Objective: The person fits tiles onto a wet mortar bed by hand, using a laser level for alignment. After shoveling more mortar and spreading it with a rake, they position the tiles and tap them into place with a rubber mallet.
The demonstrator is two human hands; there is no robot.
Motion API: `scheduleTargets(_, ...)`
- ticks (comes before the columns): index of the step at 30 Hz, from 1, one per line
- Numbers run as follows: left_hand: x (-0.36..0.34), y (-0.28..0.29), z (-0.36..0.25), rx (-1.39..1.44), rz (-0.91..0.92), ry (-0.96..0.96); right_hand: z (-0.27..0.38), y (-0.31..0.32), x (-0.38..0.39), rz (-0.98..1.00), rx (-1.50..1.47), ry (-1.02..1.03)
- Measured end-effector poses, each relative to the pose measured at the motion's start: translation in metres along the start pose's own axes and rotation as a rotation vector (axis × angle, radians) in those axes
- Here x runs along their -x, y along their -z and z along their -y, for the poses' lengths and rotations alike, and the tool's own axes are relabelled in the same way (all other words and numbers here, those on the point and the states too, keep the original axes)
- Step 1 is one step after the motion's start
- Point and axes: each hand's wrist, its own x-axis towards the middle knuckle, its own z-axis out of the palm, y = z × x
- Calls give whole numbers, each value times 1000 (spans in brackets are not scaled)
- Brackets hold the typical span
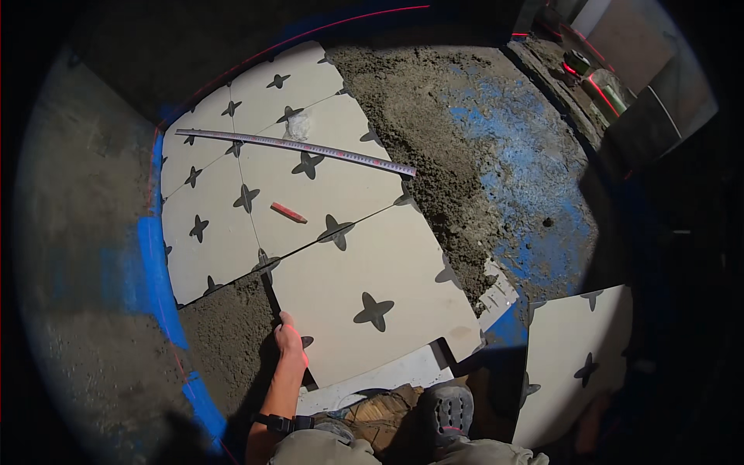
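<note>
Near tile (pixel 415 283): placed just beside the far tiles (pixel 271 178), edges parted by a dark line.
Left hand (pixel 289 339): set at its left edge (finger closure cannot be told).
Open room: mortar (pixel 225 333) exposed leftward.

"Where is the left hand (pixel 290 339) seen?"

"It is set against the left edge of the notched cream tile (pixel 372 271), with the fingers (pixel 287 319) partly curled."

"Can the grip be judged?"

"Not with certainty, since part of the hand is hidden at that edge."

"And the forearm (pixel 280 394)?"

"It is bared and stretched toward the tile from its near left, the wrist (pixel 292 361) nearly straight."
</note>
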Motion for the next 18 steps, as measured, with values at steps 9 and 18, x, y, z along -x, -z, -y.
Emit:
scheduleTargets(9, 1, 5, 7, 18, -22, -65, 22, -5, 8, -5, 18, 33)
scheduleTargets(18, 7, 52, -3, -274, -126, -243, 50, -26, 15, 50, 24, 104)
